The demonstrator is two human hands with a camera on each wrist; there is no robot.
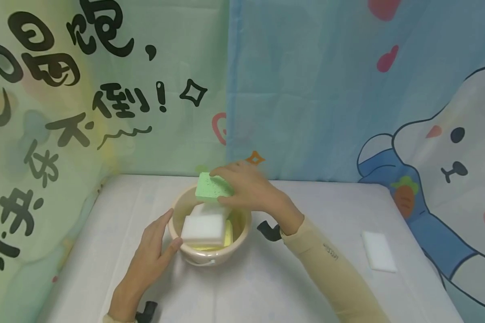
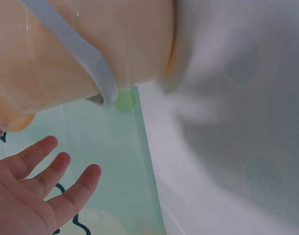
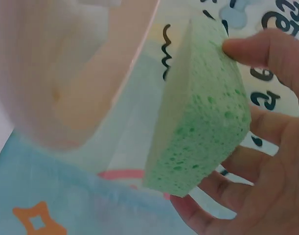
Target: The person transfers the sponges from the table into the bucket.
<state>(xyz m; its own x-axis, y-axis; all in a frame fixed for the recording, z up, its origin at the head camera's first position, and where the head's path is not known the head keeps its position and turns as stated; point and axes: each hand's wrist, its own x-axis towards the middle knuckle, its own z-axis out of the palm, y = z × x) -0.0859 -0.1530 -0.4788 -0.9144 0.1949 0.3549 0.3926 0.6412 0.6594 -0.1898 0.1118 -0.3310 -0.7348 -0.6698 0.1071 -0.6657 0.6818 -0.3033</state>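
Observation:
My right hand [image 1: 242,186] holds a green sponge [image 1: 212,187] over the far side of a cream bucket [image 1: 242,229]. In the right wrist view, the thumb and fingers grip the porous green block [image 3: 203,117] by its edges, beside the bucket's rim. Inside the bucket lie white sponge blocks [image 1: 204,229] and something yellow [image 1: 228,233], partly hidden under them. My left hand [image 1: 153,251] is at the bucket's left rim, its thumb and forefinger against it. Its other fingers [image 2: 73,196] stretch out apart from the bucket in the left wrist view.
A thin white block [image 1: 379,251] lies on the white-covered table [image 1: 307,269] to the right. The bucket's grey-white handle [image 2: 85,54] hangs down its side. Printed curtains [image 1: 299,89] stand behind the table and at both sides.

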